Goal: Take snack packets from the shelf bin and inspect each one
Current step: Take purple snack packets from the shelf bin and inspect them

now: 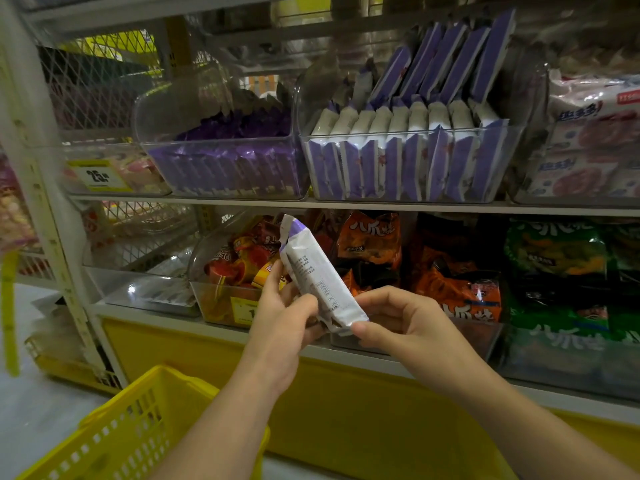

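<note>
A white and purple snack packet (313,271) is held up in front of the lower shelf, its printed back facing me and its top tilted to the left. My left hand (284,313) grips its lower left side, thumb on the front. My right hand (398,320) pinches its bottom right corner. On the upper shelf stands the clear shelf bin (408,161), packed with several matching white and purple packets standing upright in rows.
A clear bin of dark purple packets (232,164) sits left of the shelf bin. The lower shelf holds orange (457,289) and green (557,258) snack bags and a bin of red packets (239,265). A yellow basket (138,427) is at the bottom left.
</note>
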Available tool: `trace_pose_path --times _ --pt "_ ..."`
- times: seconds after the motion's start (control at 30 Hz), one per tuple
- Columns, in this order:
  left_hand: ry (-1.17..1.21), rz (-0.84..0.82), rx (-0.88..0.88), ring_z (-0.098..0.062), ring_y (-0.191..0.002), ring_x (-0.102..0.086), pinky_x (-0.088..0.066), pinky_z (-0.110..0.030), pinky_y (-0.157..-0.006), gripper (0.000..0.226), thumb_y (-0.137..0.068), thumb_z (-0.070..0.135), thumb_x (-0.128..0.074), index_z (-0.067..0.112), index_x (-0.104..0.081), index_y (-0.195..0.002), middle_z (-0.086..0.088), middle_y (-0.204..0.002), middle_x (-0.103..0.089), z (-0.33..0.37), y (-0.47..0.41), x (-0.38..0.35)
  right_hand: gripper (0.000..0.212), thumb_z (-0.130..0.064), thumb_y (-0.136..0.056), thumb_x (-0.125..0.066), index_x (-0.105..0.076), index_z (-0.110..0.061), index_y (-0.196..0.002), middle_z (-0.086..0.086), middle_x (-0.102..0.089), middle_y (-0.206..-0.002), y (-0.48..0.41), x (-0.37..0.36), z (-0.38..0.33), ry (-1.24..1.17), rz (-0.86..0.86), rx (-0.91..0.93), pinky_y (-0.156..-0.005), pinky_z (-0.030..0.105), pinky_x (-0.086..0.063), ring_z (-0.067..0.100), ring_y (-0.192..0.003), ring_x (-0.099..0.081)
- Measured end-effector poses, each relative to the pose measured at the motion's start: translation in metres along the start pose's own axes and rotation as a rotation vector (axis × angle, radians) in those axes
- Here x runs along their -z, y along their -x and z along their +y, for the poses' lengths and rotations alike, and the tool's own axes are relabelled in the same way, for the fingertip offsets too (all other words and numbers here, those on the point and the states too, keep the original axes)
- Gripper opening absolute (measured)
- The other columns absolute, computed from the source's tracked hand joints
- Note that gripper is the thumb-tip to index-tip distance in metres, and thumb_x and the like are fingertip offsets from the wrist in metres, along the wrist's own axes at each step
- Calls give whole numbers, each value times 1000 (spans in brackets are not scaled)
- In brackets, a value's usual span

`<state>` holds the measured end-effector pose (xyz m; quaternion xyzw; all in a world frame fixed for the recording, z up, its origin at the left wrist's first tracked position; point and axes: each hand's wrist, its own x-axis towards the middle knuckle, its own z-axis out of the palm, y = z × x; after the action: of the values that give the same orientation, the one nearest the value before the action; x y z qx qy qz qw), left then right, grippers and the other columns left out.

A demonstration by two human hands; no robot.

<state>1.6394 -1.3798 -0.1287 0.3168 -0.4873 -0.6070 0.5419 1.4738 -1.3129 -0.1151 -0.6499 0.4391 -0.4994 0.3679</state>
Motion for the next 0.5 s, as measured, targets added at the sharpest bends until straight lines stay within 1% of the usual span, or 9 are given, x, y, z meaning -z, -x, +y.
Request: trace_pose_path --times 0.07,0.1,0.13,0.2,0.27,0.3,0.37,0.43,0.5 --pt "52 -42 14 -20 -82 -73 -57 -34 -60 48 -91 -8 -46 21 -50 -130 -4 -96 -73 4 0 2 19 -29 -79 -72 -71 -32 -97 -8 -75 -100 0 1 0 -1 -1 4 -81 27 -58 11 -93 -71" --pt "68 -59 22 -20 -78 -73 -56 -33 -60 40 -92 -5 -45 15 -54 -125 -4 -90 -73 5 -1 3 18 -28 -79 -72 -71 -32 -97 -9 -75 -100 0 2 -1 -7 -2 6 -80 26 -58 10 -93 -71" --pt "90 -67 25 -20 -77 -72 -56 -33 -59 33 -93 -3 -44 12 -58 -119 -4 -86 -73 6 -1 4 17 -27 -80 -71 -72 -32 -96 -9 -75 -100 1 3 -1 -15 -3 5 -79 24 -57 10 -93 -71" --pt "158 -76 37 -19 -74 -72 -56 -33 -57 26 -91 2 -44 13 -65 -101 -5 -82 -72 5 -2 7 16 -23 -82 -70 -73 -33 -95 -9 -75 -101 1 4 -2 -26 -13 5 -77 20 -56 10 -93 -71" --pt "244 -103 62 -22 -74 -73 -56 -34 -57 19 -82 11 -52 13 -71 -87 -6 -83 -72 5 -3 9 16 -23 -82 -70 -73 -34 -94 -10 -75 -101 2 5 -2 -21 -23 10 -77 19 -55 9 -93 -71" --pt "288 -110 78 -25 -76 -73 -56 -37 -57 21 -76 17 -56 12 -71 -89 -7 -86 -73 6 -2 10 16 -25 -80 -70 -73 -35 -94 -10 -75 -101 2 6 -2 -17 -27 12 -77 19 -55 9 -93 -71" --pt "351 -105 111 -29 -81 -73 -57 -42 -61 36 -70 24 -57 7 -65 -101 -8 -95 -73 7 -2 11 16 -26 -80 -70 -73 -35 -93 -10 -75 -101 1 6 -2 -14 -27 17 -77 18 -55 9 -93 -71" --pt "359 -101 130 -32 -85 -73 -57 -46 -64 44 -71 27 -57 6 -62 -110 -11 -103 -70 9 0 10 15 -26 -79 -70 -74 -35 -92 -10 -75 -100 1 6 -1 -12 -21 18 -76 18 -55 9 -92 -71" --pt "333 -97 143 -32 -89 -72 -58 -46 -67 49 -74 32 -59 7 -61 -117 -11 -106 -68 10 1 9 17 -32 -75 -69 -74 -33 -91 -10 -75 -98 1 6 -2 -8 -7 19 -75 18 -55 9 -90 -71"
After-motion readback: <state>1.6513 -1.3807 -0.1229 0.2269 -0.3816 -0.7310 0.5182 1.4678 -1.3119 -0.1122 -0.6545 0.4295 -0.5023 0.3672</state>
